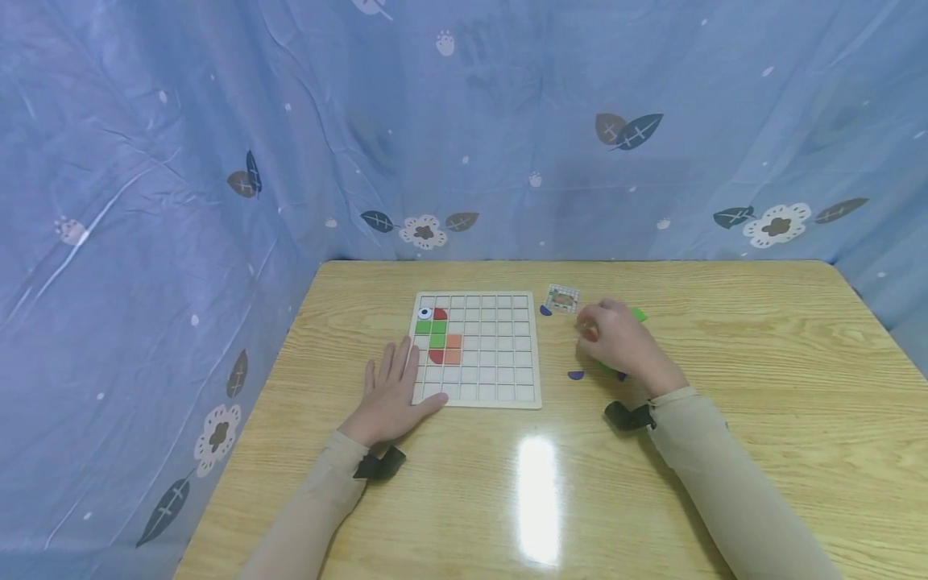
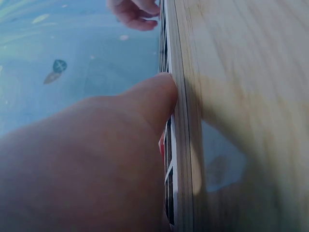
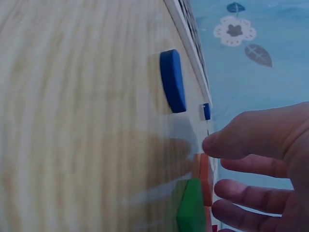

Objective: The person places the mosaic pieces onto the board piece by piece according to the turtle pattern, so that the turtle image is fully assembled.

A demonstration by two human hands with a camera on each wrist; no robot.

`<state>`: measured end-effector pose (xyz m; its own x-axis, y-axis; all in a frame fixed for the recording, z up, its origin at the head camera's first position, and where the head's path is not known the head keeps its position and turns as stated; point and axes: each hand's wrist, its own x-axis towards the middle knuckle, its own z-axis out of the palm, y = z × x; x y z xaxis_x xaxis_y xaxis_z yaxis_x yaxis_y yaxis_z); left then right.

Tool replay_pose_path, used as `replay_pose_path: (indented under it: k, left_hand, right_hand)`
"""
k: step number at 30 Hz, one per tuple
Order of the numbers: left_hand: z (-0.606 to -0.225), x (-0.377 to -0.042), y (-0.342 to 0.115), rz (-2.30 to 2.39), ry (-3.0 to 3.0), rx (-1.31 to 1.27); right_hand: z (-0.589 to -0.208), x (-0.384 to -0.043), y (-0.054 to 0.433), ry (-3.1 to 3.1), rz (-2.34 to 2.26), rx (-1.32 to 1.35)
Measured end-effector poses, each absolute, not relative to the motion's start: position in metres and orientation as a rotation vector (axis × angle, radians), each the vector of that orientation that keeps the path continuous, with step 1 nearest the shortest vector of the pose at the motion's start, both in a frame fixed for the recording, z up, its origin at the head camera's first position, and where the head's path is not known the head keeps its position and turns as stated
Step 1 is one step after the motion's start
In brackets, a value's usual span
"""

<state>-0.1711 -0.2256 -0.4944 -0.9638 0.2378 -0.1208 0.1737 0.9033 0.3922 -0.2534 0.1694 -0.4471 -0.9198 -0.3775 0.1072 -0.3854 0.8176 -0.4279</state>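
Note:
My left hand (image 1: 391, 399) lies flat with spread fingers over the left edge of a white grid board (image 1: 500, 399), its thumb at the front rim. On the board's left side sit a round eye tile (image 1: 424, 312), red rounded tiles (image 1: 437, 356), green square tiles (image 1: 438, 341) and orange square tiles (image 1: 453, 341). My right hand (image 1: 619, 342) hovers low over loose pieces right of the board. Its thumb and fingers stand apart in the right wrist view, close to an orange piece (image 3: 204, 179) and a green piece (image 3: 192, 208). The hand partly hides these pieces in the head view.
A small picture card (image 1: 563, 299) lies right of the board, with a blue half-round piece (image 1: 545, 310) beside it. Another blue piece (image 1: 576, 375) lies nearer me. A green piece (image 1: 639, 314) shows behind my right hand. A blue patterned curtain (image 1: 536, 129) borders the wooden table (image 1: 768, 362).

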Motion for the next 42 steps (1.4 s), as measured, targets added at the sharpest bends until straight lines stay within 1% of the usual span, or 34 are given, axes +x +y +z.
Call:
replay_pose_path:
  k: [23, 42]
  left_hand:
    - [-0.483, -0.168, -0.222, 0.538, 2.874, 0.305]
    - [-0.48, -0.169, -0.221, 0.524, 2.863, 0.3]
  right_hand:
    - [-0.451, -0.255, 0.168, -3.015, 0.71, 0.672]
    - [-0.448, -0.252, 0.156, -2.964, 0.721, 0.628]
